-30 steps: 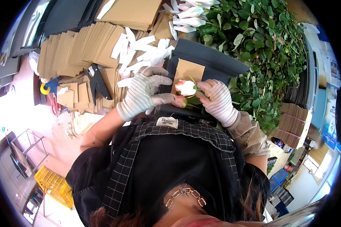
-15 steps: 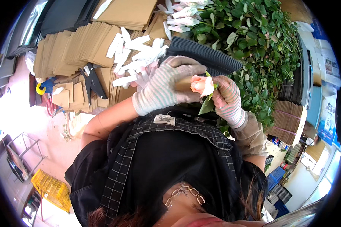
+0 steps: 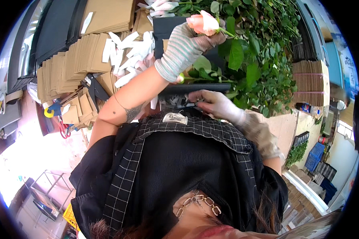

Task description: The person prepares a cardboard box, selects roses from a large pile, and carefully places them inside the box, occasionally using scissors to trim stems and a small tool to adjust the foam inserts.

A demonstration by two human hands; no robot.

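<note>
My left hand [image 3: 183, 47], in a striped knit glove, is closed round the stem just below the bloom of a pale pink rose [image 3: 203, 24]. The rose's stem and large green leaves stretch right, over a heap of leafy stems [image 3: 267, 47]. My right hand [image 3: 217, 104], gloved and slightly blurred, is low in front of my apron. Its thumb and forefinger are apart, beside a dark box [image 3: 169, 102] holding small grey pieces. A thin dark item [image 3: 187, 105] lies by those fingertips. Under my left wrist shows a pale bud [image 3: 180, 77].
White net sleeves [image 3: 133, 51] lie piled on the left, beside stacks of brown cardboard [image 3: 73, 57]. Nearer me are a black angular tool [image 3: 95, 88], red-handled scissors [image 3: 64, 128] and a yellow tape roll [image 3: 48, 112]. Bundled cardboard [image 3: 309, 81] stands at the right.
My left hand has taken the rose and carried it up and away from me. My right hand has let go of the rose and moved down toward the dark box.
</note>
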